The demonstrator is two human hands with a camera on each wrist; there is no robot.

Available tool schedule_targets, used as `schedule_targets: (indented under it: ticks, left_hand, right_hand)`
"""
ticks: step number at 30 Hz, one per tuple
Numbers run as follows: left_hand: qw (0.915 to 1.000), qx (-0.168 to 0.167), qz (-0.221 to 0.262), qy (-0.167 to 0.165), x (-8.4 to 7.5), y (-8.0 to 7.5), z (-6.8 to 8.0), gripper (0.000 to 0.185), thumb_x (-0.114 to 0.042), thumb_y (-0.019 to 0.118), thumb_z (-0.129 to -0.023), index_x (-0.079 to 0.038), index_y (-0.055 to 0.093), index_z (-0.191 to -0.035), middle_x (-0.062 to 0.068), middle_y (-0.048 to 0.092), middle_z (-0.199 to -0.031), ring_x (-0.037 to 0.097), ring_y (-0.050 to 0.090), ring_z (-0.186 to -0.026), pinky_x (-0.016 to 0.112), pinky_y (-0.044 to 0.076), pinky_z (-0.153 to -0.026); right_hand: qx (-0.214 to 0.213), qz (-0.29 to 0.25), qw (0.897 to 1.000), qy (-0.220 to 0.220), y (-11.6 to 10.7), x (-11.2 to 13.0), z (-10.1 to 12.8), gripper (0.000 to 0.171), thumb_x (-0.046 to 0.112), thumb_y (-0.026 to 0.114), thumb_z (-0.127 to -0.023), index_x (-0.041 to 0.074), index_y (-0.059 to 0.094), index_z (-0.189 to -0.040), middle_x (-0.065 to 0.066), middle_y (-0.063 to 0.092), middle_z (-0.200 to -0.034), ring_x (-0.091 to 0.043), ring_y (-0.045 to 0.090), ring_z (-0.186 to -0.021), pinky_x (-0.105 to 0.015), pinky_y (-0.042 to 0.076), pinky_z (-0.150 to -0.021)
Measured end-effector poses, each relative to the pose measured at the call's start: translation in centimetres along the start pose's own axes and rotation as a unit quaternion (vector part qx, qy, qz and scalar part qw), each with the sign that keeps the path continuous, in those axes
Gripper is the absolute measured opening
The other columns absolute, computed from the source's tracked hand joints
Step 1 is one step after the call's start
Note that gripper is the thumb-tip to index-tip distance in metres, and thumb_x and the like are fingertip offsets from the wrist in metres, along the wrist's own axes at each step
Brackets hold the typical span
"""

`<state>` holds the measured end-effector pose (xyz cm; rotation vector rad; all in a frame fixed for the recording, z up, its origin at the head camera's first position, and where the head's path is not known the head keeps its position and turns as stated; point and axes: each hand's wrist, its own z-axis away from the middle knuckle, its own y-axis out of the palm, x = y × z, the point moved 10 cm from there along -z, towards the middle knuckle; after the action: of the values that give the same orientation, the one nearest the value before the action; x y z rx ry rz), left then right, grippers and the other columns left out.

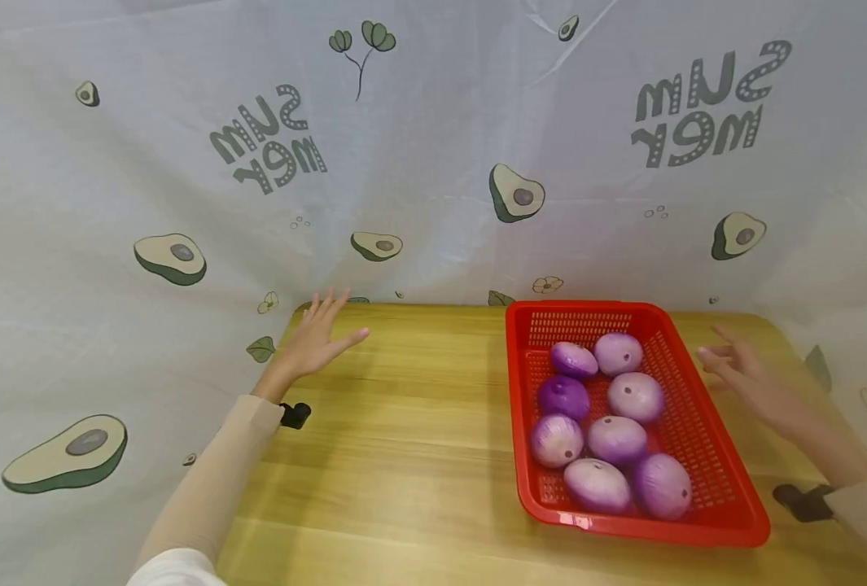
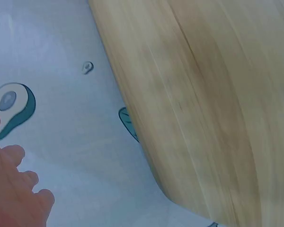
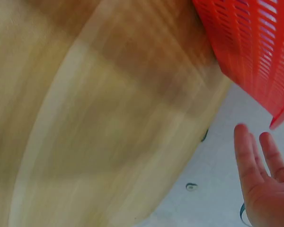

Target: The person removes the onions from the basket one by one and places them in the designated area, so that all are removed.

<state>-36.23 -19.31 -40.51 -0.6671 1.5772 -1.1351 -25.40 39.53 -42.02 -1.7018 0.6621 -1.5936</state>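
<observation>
A red plastic basket (image 1: pixel 515 423) with slotted walls stands on the right part of the wooden table. Several purple onions (image 1: pixel 617 440) lie inside it, one a deeper purple (image 1: pixel 563 398) than the others. My left hand (image 1: pixel 312 343) hovers over the table's far left corner, fingers spread, holding nothing. The left wrist view shows that hand (image 2: pixel 16 184) at its lower left edge. To the right of the basket is my right hand (image 1: pixel 741 370), its fingers extended toward the basket's side wall. In the right wrist view this hand (image 3: pixel 270 184) is empty, with the basket wall (image 3: pixel 255 52) above it.
The wooden table (image 1: pixel 396 456) has rounded corners. Behind and beside it hangs a pale cloth (image 1: pixel 433 122) printed with avocados and lettering. Each wrist wears a black camera mount, the left one (image 1: pixel 296 415) over the table's left side.
</observation>
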Motion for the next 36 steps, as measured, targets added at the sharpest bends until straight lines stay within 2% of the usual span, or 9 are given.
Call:
schedule_targets:
  ticks: [5,11,13,15,18,22,26,28,36]
  left_hand:
    - [0.9995,0.009,0.015,0.026,-2.1,0.0,-0.1,0.087,-0.070,0.042,-0.095,-0.031,0.001,-0.161,0.007,-0.008,-0.165,0.037,-0.010,-0.149,0.067,0.001,-0.114]
    - [0.9981,0.020,0.029,0.051,-4.6,0.2,-0.2,0.086,-0.072,0.042,-0.094,-0.036,0.001,-0.160,0.002,-0.008,-0.165,0.033,-0.010,-0.150,0.071,0.005,-0.112]
    - [0.9973,0.023,0.035,0.060,-5.4,0.4,-0.2,0.085,-0.073,0.041,-0.094,-0.037,0.001,-0.160,0.000,-0.007,-0.165,0.032,-0.010,-0.150,0.072,0.006,-0.111]
    - [0.9962,0.027,0.042,0.071,-6.3,0.5,-0.3,0.085,-0.073,0.041,-0.094,-0.037,0.001,-0.160,-0.002,-0.007,-0.165,0.031,-0.010,-0.150,0.072,0.006,-0.111]
    - [0.9940,0.033,0.052,0.090,-7.6,0.7,-0.3,0.084,-0.072,0.042,-0.094,-0.037,0.003,-0.160,-0.004,-0.006,-0.165,0.029,-0.010,-0.150,0.071,0.005,-0.111]
    - [0.9908,0.047,0.067,0.108,-9.2,1.1,-0.3,0.084,-0.072,0.044,-0.094,-0.038,0.004,-0.159,-0.006,-0.005,-0.165,0.027,-0.010,-0.150,0.069,0.005,-0.113]
    - [0.9872,0.063,0.075,0.125,-11.0,1.6,-0.3,0.086,-0.073,0.045,-0.092,-0.038,0.005,-0.160,-0.008,-0.006,-0.165,0.023,-0.011,-0.150,0.065,0.004,-0.115]
    - [0.9850,0.070,0.075,0.139,-12.0,1.9,-0.3,0.086,-0.074,0.046,-0.092,-0.039,0.005,-0.159,-0.009,-0.006,-0.164,0.021,-0.012,-0.150,0.064,0.004,-0.116]
    - [0.9694,0.111,0.101,0.194,-16.3,3.4,-0.6,0.088,-0.072,0.052,-0.090,-0.040,0.008,-0.159,-0.012,-0.005,-0.164,0.017,-0.011,-0.150,0.067,0.010,-0.114]
  right_hand:
    - [0.010,-0.018,1.000,0.021,0.7,-0.1,0.6,0.072,0.036,0.037,-0.109,0.001,-0.002,-0.158,-0.039,0.052,-0.126,-0.047,0.064,-0.099,-0.079,0.037,-0.080]
    - [0.030,-0.017,0.998,0.048,1.5,-0.8,1.5,0.070,0.041,0.032,-0.109,0.003,0.002,-0.159,-0.041,0.050,-0.130,-0.051,0.062,-0.103,-0.077,0.038,-0.080]
    - [0.029,-0.034,0.998,0.043,1.9,-0.9,1.7,0.068,0.039,0.031,-0.109,0.000,0.004,-0.158,-0.043,0.044,-0.135,-0.051,0.063,-0.101,-0.069,0.047,-0.081]
    - [0.021,-0.070,0.997,0.033,2.1,-0.8,1.9,0.065,0.034,0.032,-0.110,-0.005,0.007,-0.156,-0.044,0.039,-0.137,-0.048,0.064,-0.098,-0.053,0.056,-0.077]
    - [-0.002,-0.106,0.994,0.020,2.2,-0.9,2.1,0.061,0.028,0.034,-0.110,-0.007,0.011,-0.155,-0.041,0.044,-0.130,-0.028,0.069,-0.092,-0.032,0.057,-0.069]
    - [-0.035,-0.141,0.989,0.016,2.4,-1.1,2.3,0.059,0.024,0.039,-0.109,-0.004,0.015,-0.155,-0.018,0.060,-0.111,-0.005,0.066,-0.083,-0.028,0.057,-0.065]
    - [-0.054,-0.163,0.985,0.017,2.6,-1.2,2.6,0.061,0.022,0.042,-0.108,-0.007,0.016,-0.155,0.012,0.060,-0.098,-0.004,0.066,-0.078,-0.029,0.058,-0.062]
    - [-0.063,-0.166,0.984,0.014,2.7,-1.1,2.7,0.060,0.021,0.043,-0.108,-0.009,0.016,-0.154,0.017,0.060,-0.095,-0.006,0.067,-0.077,-0.029,0.059,-0.061]
    - [-0.096,-0.173,0.980,0.005,2.9,-0.6,3.2,0.056,0.017,0.045,-0.108,-0.011,0.023,-0.151,0.018,0.060,-0.090,-0.007,0.066,-0.070,-0.028,0.057,-0.055]
